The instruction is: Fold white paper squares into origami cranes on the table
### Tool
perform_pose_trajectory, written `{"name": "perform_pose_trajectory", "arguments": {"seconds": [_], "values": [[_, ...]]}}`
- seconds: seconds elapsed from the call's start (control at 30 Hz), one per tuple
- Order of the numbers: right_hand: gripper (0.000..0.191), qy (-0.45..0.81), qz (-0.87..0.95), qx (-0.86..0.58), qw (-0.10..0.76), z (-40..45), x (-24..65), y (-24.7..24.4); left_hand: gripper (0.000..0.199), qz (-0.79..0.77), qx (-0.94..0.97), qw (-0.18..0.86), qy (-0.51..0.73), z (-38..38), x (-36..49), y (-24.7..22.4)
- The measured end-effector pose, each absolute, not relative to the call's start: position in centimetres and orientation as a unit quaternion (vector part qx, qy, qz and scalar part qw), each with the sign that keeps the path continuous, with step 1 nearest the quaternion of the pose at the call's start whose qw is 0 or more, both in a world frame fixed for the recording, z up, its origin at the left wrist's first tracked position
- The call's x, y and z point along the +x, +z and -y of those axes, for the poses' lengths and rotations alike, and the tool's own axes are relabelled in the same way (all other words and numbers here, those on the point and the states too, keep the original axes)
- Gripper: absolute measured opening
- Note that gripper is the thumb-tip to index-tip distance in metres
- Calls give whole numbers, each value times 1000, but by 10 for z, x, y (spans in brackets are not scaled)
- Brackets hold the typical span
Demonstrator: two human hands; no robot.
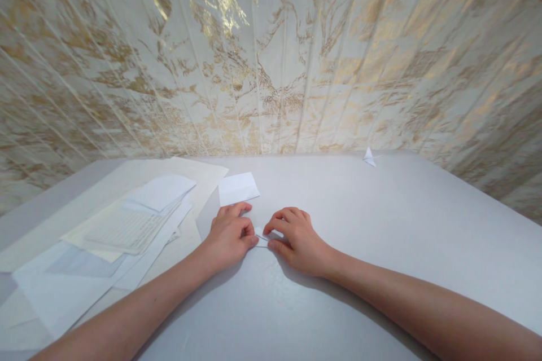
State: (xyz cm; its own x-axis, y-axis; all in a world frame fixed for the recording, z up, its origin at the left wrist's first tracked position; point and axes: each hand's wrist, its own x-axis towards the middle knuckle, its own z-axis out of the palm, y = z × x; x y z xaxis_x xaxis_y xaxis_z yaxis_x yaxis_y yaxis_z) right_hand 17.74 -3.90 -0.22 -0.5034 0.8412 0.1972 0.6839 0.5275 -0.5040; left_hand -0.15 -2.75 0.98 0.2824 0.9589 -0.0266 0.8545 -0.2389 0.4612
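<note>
Between my two hands, low over the white table, is a small folded piece of white paper (262,241). My left hand (231,235) pinches its left end between thumb and forefinger, the other fingers curled or reaching forward. On the right end, the thumb and bent fingers of my right hand (297,241) close on the paper. Fingertips cover both ends, so its full shape is hidden. Just beyond my left hand lies a white paper rectangle (238,188), apparently folded.
A loose pile of white and cream papers (122,225), one with writing, spreads over the left of the table (381,225). A small folded paper figure (369,157) stands near the back edge at right. Behind rises a wall (279,67) with a gold pattern.
</note>
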Motion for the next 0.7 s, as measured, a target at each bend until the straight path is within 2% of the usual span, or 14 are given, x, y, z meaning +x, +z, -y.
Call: {"name": "perform_pose_trajectory", "arguments": {"seconds": [0.57,0.7], "values": [[18,158,852,-452,211,41,175,-2,16,-546,819,132,115,31,3,6],[18,156,853,-450,214,40,176,-4,9,-545,815,142,138,29,0,4]]}}
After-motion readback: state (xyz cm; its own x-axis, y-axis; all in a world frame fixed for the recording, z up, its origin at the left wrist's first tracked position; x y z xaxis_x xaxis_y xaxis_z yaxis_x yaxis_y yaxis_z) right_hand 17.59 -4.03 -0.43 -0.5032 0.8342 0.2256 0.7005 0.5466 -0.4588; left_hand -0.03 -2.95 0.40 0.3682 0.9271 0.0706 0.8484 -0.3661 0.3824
